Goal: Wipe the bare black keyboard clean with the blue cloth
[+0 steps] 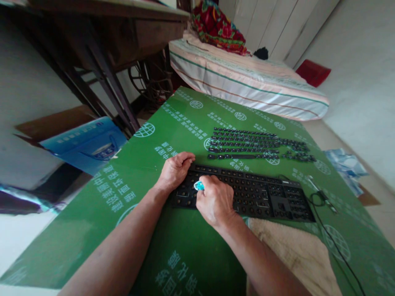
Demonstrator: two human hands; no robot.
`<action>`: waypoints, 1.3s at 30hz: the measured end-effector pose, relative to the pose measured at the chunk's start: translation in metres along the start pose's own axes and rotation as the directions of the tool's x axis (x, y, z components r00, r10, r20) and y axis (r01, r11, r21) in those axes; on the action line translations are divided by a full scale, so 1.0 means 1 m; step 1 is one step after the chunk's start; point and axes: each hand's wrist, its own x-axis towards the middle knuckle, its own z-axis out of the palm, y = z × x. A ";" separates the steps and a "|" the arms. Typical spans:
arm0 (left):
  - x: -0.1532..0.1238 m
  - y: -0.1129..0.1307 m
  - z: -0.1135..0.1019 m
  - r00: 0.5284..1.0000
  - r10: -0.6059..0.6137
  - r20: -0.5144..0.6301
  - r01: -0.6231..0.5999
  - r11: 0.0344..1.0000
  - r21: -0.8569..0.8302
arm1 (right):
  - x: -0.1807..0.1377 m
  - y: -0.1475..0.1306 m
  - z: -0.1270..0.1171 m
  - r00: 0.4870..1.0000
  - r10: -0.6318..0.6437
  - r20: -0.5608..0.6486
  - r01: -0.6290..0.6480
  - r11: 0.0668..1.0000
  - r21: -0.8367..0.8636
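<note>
A black keyboard frame (265,193) with its keycaps off lies on a green printed sheet (129,193). My left hand (175,169) rests curled on the keyboard's upper left corner and holds it down. My right hand (216,201) is closed around a small light-blue tool (199,186), whose tip touches the left part of the keyboard. The removed black keycaps (256,144) lie in ordered rows on the sheet just beyond the keyboard. The keyboard's cable (321,197) trails off to the right.
A beige towel (286,242) lies under the near right of the keyboard. A blue box (89,144) sits on the floor at left, under a dark wooden table (101,49). A mattress (247,82) with a red patterned blanket (216,24) lies behind.
</note>
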 end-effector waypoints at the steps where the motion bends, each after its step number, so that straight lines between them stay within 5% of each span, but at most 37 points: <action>1: 0.000 0.000 0.000 1.000 0.000 0.001 0.000 1.000 0.002 | 0.000 0.001 0.002 1.000 0.000 -0.011 0.000 1.000 0.011; 21: 0.004 0.001 -0.005 0.999 -0.037 0.026 0.037 0.999 0.004 | 0.011 -0.022 0.003 0.985 -0.175 0.014 0.172 0.980 0.100; 24: 0.005 0.000 -0.006 0.999 -0.036 0.018 0.036 0.999 0.000 | 0.010 -0.006 -0.009 0.983 -0.183 -0.021 0.183 0.961 0.206; 28: 0.005 0.000 -0.005 0.999 -0.039 0.012 0.039 0.999 0.006 | -0.001 0.048 -0.030 0.995 -0.058 -0.081 0.076 0.965 0.250; 33: 0.004 0.003 -0.005 0.999 -0.041 0.020 0.041 0.999 0.014 | -0.014 0.112 -0.049 0.998 0.010 0.059 -0.014 0.997 0.070; 39: 0.004 0.002 -0.004 0.999 -0.050 0.003 0.050 0.999 0.015 | -0.012 0.097 -0.049 0.970 -0.035 0.240 0.077 0.982 -0.170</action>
